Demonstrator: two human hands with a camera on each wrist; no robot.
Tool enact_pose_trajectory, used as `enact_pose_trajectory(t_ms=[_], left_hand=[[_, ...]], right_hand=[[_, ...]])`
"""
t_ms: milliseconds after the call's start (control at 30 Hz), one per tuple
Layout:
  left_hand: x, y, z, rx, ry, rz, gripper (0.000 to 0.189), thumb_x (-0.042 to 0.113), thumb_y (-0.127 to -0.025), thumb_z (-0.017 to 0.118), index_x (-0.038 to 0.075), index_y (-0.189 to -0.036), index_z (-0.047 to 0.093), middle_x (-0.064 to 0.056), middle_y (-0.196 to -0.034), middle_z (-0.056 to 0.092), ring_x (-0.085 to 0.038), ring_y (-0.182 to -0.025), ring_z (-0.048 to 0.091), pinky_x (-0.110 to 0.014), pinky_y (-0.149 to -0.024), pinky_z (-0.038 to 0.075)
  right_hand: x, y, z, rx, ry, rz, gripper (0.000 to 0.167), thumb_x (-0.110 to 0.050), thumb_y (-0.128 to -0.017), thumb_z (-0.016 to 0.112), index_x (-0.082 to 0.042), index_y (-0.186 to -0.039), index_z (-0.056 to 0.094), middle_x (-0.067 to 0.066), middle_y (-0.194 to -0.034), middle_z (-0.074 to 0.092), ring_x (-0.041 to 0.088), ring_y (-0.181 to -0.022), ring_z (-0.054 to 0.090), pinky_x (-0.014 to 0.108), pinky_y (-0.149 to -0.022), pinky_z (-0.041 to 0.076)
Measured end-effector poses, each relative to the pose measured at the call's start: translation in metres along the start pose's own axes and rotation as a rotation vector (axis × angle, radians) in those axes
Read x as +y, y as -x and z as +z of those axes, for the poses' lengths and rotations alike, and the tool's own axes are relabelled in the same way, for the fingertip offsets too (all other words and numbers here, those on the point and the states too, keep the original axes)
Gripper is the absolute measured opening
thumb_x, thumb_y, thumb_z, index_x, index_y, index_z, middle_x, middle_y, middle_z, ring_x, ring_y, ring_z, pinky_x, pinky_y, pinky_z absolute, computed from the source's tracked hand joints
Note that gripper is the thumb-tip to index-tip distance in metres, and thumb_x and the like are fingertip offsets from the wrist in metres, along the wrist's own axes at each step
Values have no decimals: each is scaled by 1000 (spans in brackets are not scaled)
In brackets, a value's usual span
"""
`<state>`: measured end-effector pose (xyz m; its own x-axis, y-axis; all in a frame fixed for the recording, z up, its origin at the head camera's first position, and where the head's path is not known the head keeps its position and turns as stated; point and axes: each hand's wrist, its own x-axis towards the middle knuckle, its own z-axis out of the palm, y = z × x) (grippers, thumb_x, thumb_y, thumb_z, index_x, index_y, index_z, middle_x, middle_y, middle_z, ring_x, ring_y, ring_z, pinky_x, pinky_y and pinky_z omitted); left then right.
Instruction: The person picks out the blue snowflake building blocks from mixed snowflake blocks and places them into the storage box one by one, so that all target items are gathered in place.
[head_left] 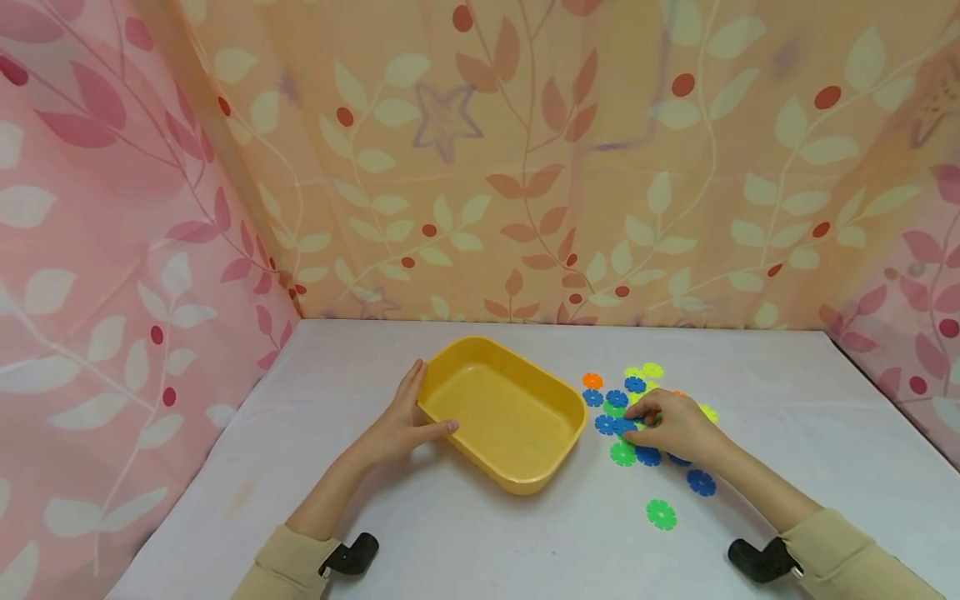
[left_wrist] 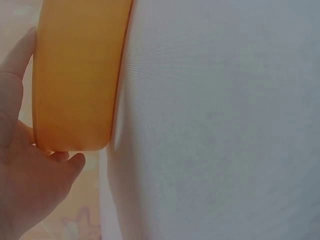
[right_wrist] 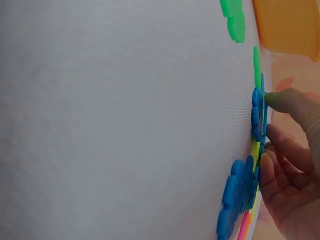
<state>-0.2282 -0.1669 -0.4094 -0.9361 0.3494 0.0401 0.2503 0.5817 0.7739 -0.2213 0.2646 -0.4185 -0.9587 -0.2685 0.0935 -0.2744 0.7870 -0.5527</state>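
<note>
A yellow plastic basin [head_left: 501, 412] stands on the table, angled toward the right. My left hand [head_left: 397, 429] holds its left corner, the thumb over the near rim and the fingers along the outer side. The left wrist view shows that basin's side wall [left_wrist: 77, 80] beside the hand. To the right, my right hand [head_left: 678, 425] is low over a spread of flower-shaped notched discs, its thumb and index fingertips pinching a blue notched disc [head_left: 624, 427]. Other discs around it are partly hidden under the hand.
A lone green notched disc [head_left: 662, 514] and a blue one [head_left: 701, 482] lie nearer the front. An orange notched disc [head_left: 592, 381] and yellow ones [head_left: 652, 370] lie at the back of the spread. Patterned cloth [head_left: 525, 167] encloses the white table [head_left: 375, 533].
</note>
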Motion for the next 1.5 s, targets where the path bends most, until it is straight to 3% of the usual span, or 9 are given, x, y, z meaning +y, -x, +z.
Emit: enact_pose_trajectory(t_ms=[233, 467, 867, 1100, 1333, 1500], left_hand=[[-2, 2, -1, 8, -7, 6, 115, 50, -82, 74, 6, -156, -1, -9, -163, -9, -31, -148, -3, -56, -114, 7], [-1, 5, -3, 7, -5, -5, 115, 51, -82, 74, 9, -157, -2, -5, -163, -10, -29, -148, -3, -54, -114, 7], [-6, 5, -3, 12, 23, 10, 113, 48, -83, 74, 7, -156, -2, -7, -162, -11, -29, -148, -4, -54, -115, 7], [-4, 4, -2, 20, 0, 6, 113, 50, -83, 74, 7, -157, 0, -3, -163, -10, -27, -148, -2, -52, -115, 8], [-2, 2, 1, 2, 3, 31, 111, 50, -85, 72, 5, -156, -1, -4, -162, -11, -26, -148, -4, -51, -116, 8], [-1, 2, 0, -1, 17, 40, 109, 45, -87, 72, 4, -156, -2, -4, -162, -11, -27, -148, -4, -51, -116, 9]], right_hand=[[-8, -2, -3, 50, -101, 26, 31, -34, -81, 81, -14, -103, 73, 0, -93, 62, 20, -89, 54, 26, -75, 53], [-38, -14, -13, 81, -269, 28, 38, -40, -84, 76, -14, -113, 70, 7, -111, 64, 25, -101, 55, 27, -80, 52], [-114, -72, 0, -5, -416, -157, 33, -34, -80, 81, -19, -107, 72, -2, -108, 64, 20, -98, 58, 31, -84, 54], [-157, -110, 15, -42, -494, -245, 30, -27, -82, 80, -14, -108, 73, 3, -107, 65, 22, -99, 59, 34, -87, 53], [-173, -144, 37, -85, -463, -318, 28, -22, -83, 80, -10, -107, 73, 4, -102, 68, 21, -98, 60, 31, -87, 52], [-170, -159, 53, -186, -344, -415, 25, -20, -83, 80, -10, -104, 73, 2, -101, 68, 19, -95, 60, 32, -85, 52]])
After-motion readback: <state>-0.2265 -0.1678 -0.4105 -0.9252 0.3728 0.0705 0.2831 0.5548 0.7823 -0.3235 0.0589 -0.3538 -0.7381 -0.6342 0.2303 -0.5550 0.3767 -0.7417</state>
